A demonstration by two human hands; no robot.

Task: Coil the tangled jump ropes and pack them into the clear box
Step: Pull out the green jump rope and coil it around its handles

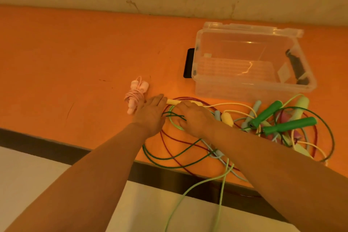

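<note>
1. Head view: on the left, open orange bench; its dark near edge runs close under the ropes, so loops can slide off.
2. The pink coiled rope lies bundled left of the hands, light and ready to lift whole by its wrapped middle.
3. The left hand rests flat, fingers straight, beside it; the right hand curls over thin green cord, though its grip is hidden.
4. The tangled ropes sprawl right of the hands, some cord hanging over the near edge; soft, springy, best taken by the stiff handles.
5. The clear box stands open and empty, far right.
</note>
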